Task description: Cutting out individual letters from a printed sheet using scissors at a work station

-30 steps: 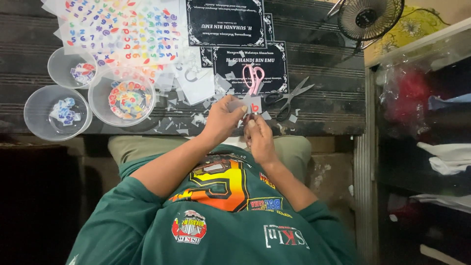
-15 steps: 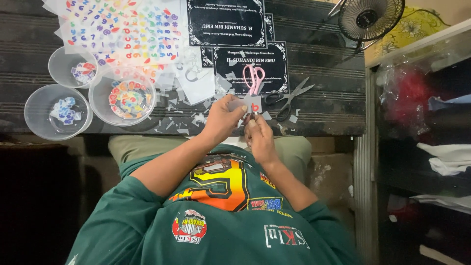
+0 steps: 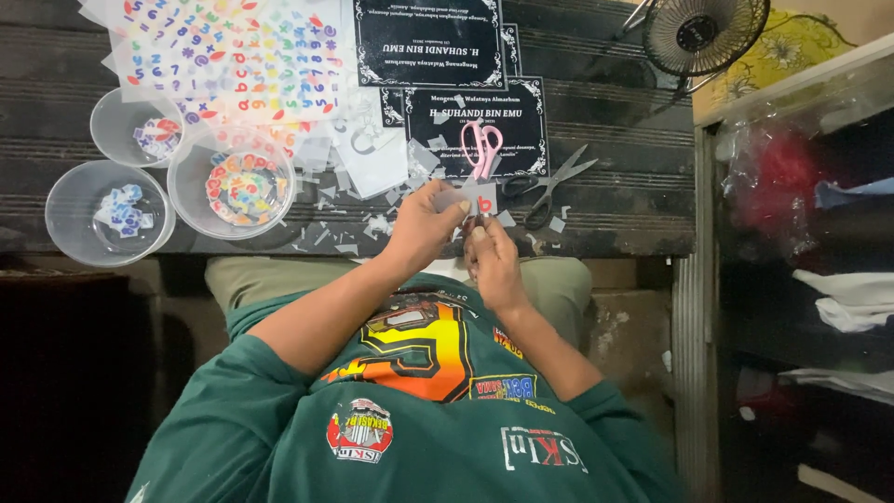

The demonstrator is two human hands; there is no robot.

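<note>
Hands at dark table edge | left hand (image 3: 424, 224) pinching small clear square with red letter (image 3: 484, 201) | right hand (image 3: 492, 256) gripping its lower edge | square just below pink scissors (image 3: 480, 145) | two black rectangular placards (image 3: 428, 42), white borders, beyond | colourful letter sheet (image 3: 233, 56) top left above clear bowls (image 3: 233, 183)

light: dim, even | shadows: dark lower left | focus: sharp | glare: faint on bowls (image 3: 110, 212)

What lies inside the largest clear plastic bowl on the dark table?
The largest clear plastic bowl holds mixed red, yellow, green and blue cut-out stickers. Pieces lower in the heap are covered by those on top.
</note>
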